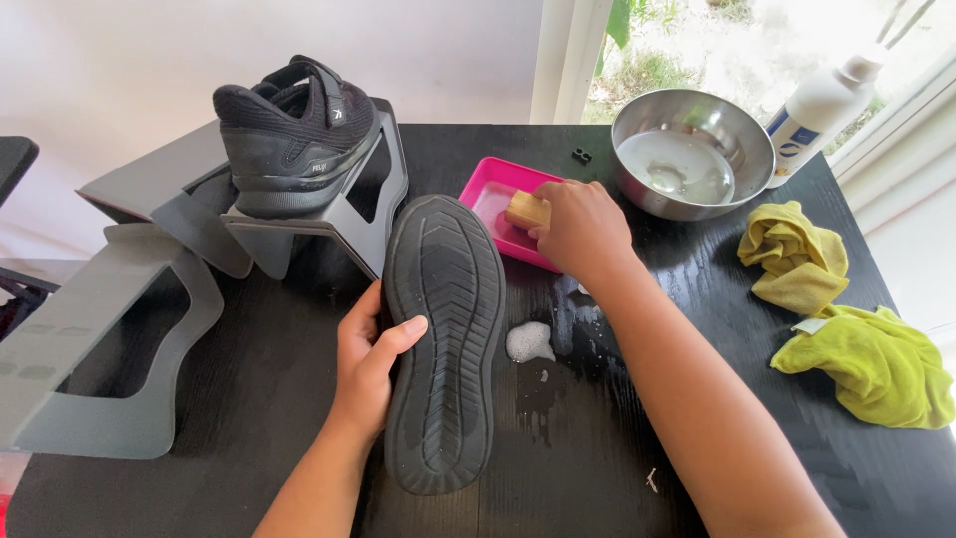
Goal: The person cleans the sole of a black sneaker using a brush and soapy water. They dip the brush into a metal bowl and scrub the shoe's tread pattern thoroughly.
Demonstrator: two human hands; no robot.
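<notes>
My left hand (366, 359) grips a black shoe (443, 339) by its side, with the ribbed sole turned up toward me. My right hand (580, 227) is closed on a small wooden brush (528, 209) over a pink tray (490, 189). A blob of white foam (529, 342) and wet patches lie on the black table (597, 448) just right of the shoe.
A second black shoe (294, 134) sits on a grey stand (368, 214); another grey stand (110, 349) is at left. A steel bowl (693, 154) with water, a white bottle (822, 105) and two yellow cloths (797, 254) (871, 364) lie at right.
</notes>
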